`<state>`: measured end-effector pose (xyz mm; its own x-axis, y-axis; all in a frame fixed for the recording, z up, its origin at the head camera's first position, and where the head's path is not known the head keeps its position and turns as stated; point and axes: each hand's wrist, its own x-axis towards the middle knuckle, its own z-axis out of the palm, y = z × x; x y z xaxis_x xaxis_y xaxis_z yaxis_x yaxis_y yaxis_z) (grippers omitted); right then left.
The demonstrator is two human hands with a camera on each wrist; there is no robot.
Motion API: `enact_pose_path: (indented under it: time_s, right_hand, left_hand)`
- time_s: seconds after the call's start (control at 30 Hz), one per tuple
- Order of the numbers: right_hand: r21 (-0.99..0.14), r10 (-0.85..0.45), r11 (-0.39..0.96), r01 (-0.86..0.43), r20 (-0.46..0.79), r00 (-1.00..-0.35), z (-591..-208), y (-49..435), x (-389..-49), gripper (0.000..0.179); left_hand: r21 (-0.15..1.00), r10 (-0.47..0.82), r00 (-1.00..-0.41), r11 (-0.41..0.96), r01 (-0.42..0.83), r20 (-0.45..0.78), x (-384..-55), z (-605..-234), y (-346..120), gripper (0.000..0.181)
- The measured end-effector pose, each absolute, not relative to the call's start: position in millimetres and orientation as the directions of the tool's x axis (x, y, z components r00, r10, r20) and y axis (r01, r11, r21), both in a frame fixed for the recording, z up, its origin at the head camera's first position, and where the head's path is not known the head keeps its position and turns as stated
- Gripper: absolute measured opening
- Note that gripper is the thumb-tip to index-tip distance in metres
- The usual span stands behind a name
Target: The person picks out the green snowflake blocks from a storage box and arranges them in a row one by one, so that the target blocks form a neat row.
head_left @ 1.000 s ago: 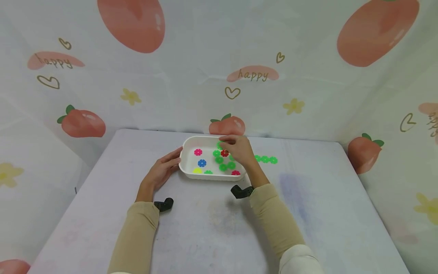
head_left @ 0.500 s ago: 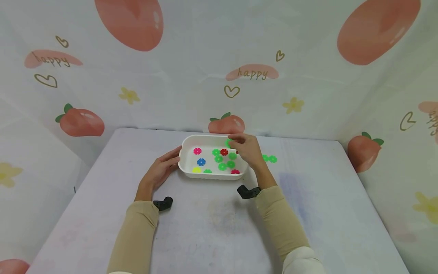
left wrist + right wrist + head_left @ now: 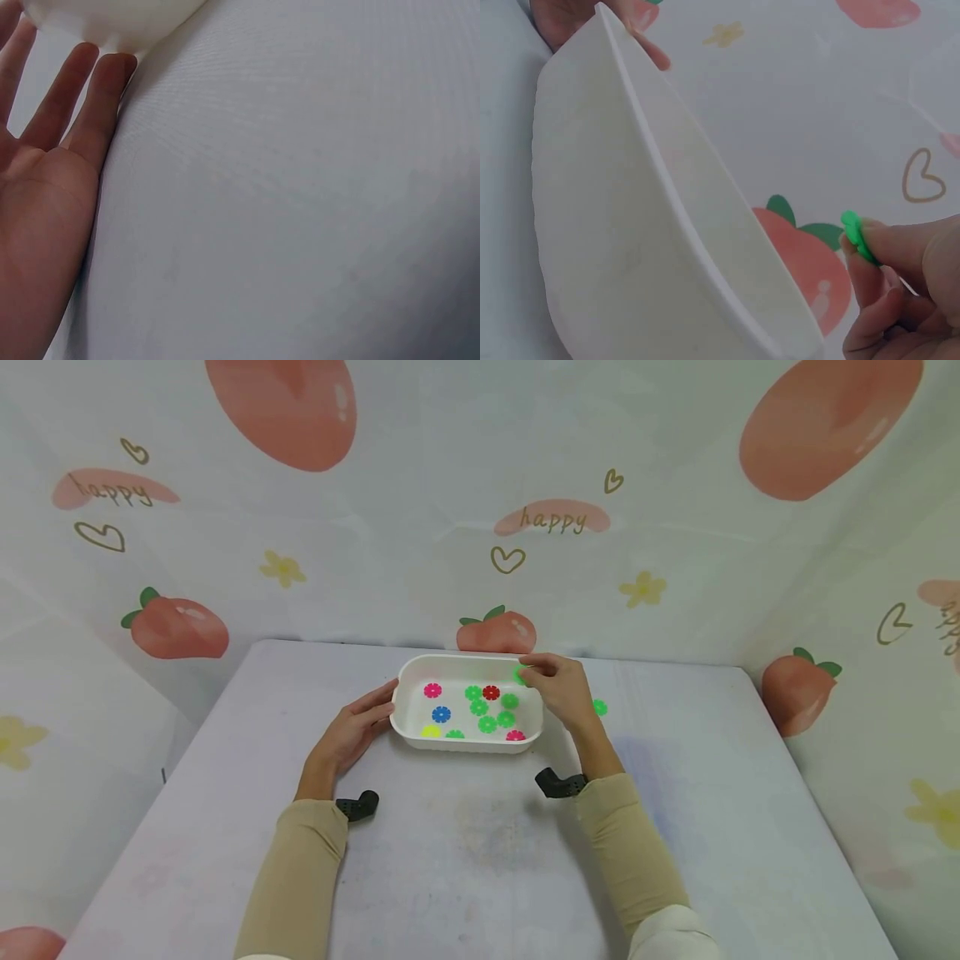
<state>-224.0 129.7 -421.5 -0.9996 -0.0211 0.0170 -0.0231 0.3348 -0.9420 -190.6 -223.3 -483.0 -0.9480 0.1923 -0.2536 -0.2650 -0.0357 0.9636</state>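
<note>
A shallow white plastic tray [image 3: 465, 747] stands toward the back of the table. My left hand [image 3: 351, 735] lies at its left end, straight fingertips against the outer wall; the left wrist view shows these fingers [image 3: 64, 105] spread under the tray's curved side. Between thumb and fingertips my right hand [image 3: 561, 689] pinches a small green snowflake disc [image 3: 857, 236], raised by the tray's back right corner. Inside the tray are several green discs [image 3: 487, 724], a dark red disc [image 3: 491, 692], a blue disc [image 3: 441, 715], pink ones and a yellow one.
Another green disc [image 3: 599, 707] shows on the table right of the tray, partly behind the right wrist. A white cloth backdrop [image 3: 420, 568] printed with peaches rises at the table's back edge. Black wrist mounts [image 3: 360, 807] stick out inward from both forearms.
My right hand has moved rightward from over the tray to its right end, carrying the green disc, and now covers more discs right of the tray. My left hand stays at the tray.
</note>
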Motion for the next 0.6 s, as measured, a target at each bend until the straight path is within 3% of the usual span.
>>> enact_pose_path:
  time_s: [0.6]
  right_hand:
    - [-0.945,0.076,0.327,0.022,0.003,-0.997,-437.9,166.1,-218.3,0.025]
  left_hand:
    - [0.965,0.190,-0.949,-0.028,-0.262,-0.253,-191.2,-484.9,-223.8,0.054]
